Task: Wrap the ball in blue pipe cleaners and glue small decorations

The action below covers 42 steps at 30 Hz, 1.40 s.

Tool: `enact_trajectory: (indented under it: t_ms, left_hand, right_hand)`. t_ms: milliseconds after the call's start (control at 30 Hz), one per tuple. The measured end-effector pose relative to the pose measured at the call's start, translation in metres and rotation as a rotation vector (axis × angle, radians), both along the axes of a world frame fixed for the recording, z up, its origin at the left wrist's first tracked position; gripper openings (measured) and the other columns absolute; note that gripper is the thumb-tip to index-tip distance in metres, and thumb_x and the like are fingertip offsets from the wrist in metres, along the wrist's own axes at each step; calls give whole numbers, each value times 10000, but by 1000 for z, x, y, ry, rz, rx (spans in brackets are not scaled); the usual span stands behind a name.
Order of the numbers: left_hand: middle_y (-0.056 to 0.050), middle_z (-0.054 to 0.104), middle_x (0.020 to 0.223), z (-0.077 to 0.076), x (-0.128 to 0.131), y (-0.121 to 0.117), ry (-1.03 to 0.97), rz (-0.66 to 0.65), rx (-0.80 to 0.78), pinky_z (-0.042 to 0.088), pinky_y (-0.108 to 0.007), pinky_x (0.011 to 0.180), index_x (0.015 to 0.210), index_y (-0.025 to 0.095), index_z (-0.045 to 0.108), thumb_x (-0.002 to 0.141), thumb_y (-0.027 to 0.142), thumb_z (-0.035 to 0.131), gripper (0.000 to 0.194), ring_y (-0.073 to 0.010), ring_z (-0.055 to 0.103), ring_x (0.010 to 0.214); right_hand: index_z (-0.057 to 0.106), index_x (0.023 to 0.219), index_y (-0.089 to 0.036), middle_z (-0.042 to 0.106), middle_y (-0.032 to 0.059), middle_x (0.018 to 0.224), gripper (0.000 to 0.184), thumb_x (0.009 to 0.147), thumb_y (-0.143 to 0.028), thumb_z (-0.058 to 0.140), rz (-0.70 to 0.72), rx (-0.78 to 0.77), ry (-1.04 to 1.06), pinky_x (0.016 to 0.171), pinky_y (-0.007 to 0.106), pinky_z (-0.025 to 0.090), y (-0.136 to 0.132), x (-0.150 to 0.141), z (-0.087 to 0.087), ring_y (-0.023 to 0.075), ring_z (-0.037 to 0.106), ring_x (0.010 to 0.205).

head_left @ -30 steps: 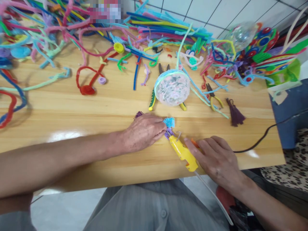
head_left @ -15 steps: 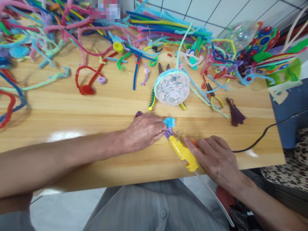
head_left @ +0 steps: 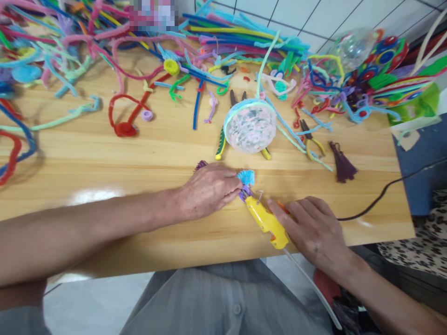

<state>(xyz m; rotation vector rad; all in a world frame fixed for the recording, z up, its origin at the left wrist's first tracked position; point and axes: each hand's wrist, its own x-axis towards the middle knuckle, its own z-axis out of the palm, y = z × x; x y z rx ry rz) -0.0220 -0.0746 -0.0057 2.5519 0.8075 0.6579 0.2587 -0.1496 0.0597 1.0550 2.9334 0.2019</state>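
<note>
My left hand (head_left: 211, 190) is closed on a small pipe-cleaner piece, mostly hidden under the fingers. Its ribbed light-blue part (head_left: 246, 177) and a purple coil (head_left: 245, 191) stick out to the right of my fingertips, and a dark purple fringe (head_left: 200, 166) shows behind the hand. In my right hand (head_left: 312, 228) is a yellow hot glue gun (head_left: 263, 218) with an orange trigger, its nozzle touching or very close to the purple coil. A clear glue stick (head_left: 310, 288) runs out of the gun's back end.
Beyond my hands a round clear piece filled with beads (head_left: 250, 126) rests over green-yellow pliers (head_left: 220, 144). Smaller pliers (head_left: 312, 139) and a dark purple tassel (head_left: 342, 163) lie to the right. Pipe cleaners (head_left: 244, 37) crowd the back. A black cord (head_left: 377, 202) crosses the right edge.
</note>
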Motion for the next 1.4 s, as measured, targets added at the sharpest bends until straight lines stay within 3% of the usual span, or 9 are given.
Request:
enact_trajectory:
  t_ms: [533,1400]
  left_hand:
    - [-30,691,810,1,0,1,4,-6,-1,447,-311,713,932,186,712,1040,239,545,205,-173,628,740]
    - [-21,699,784,1,0,2,27,-20,12,444,-318,704,932,199,750,1030,269,584,205,-180,653,731]
  right_hand:
    - [537,1421,-128,640,35,851,403,1031,-62,459,-25,-64,137,801,372,419,1,9,-13,210,575,777]
    - [553,1396,-148,656,43,882,350,1066,-116,442,-73,-157,280,750,348,412,1,13,-21,201,585,789]
